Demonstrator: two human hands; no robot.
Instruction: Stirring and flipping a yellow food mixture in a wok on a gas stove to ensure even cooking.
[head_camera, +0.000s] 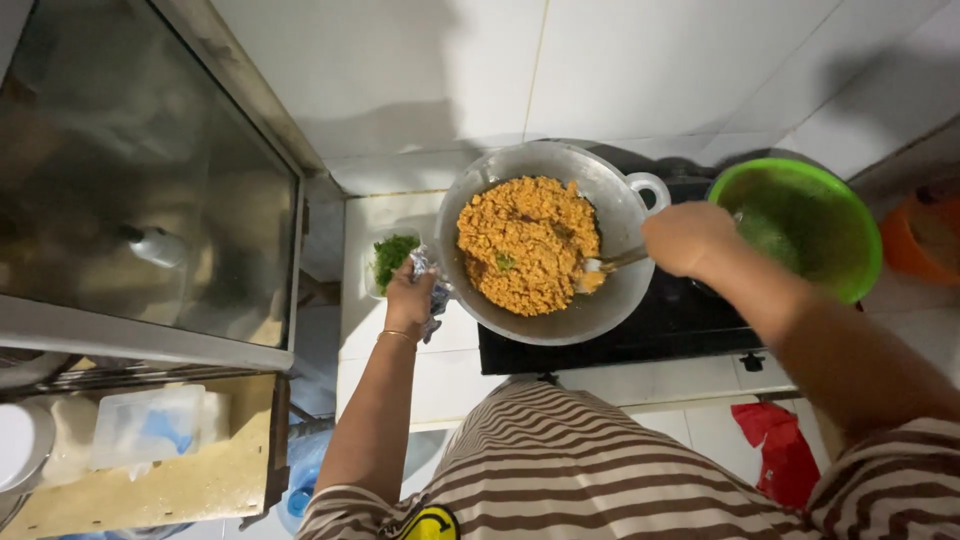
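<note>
Right grip (685, 238) holds spatula (608, 263) in wok (600, 190).

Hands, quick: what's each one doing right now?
Left hand: closed on a cloth at the wok rim.
Right hand: closed on the spatula handle.

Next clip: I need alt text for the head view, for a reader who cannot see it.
Seen from above, a person stirs orange fried rice in a grey wok on a black stove. The right hand holds a spatula; the left hand grips the wok's rim through a cloth. A green bowl sits right, chopped greens left.
</note>
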